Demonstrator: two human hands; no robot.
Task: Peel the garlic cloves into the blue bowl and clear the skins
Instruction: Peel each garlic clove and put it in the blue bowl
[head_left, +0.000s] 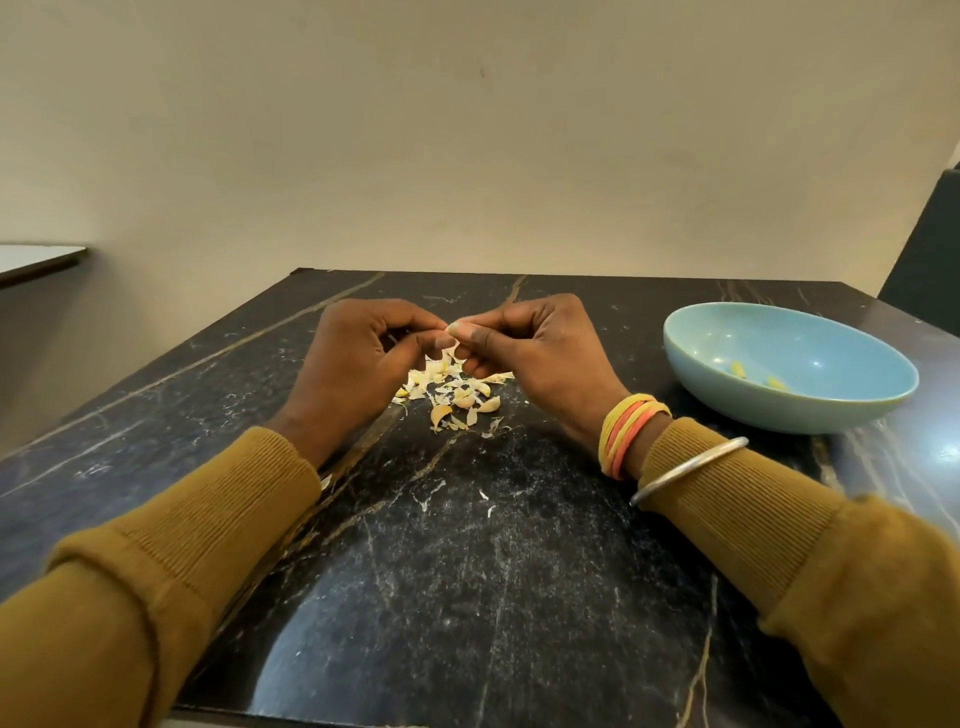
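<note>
Two hands meet at the centre of the frame above a black marble table (467, 571). The left hand (358, 358) and the right hand (540, 353) both curl thumb and fingertips tightly onto one garlic clove (453, 328). Below them lies a pile of skins (441, 376) with about three unpeeled cloves (464, 401). At centre right sits one blue bowl (779, 415) holding two peeled cloves (737, 369).

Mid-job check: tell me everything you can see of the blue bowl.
The blue bowl is wide, shallow and round, pale blue with a glossy, ceramic-looking glaze. It stands upright on the dark marbled table, to the right of the right hand, which does not touch it. Two small yellowish peeled cloves lie inside near the bottom.
</note>
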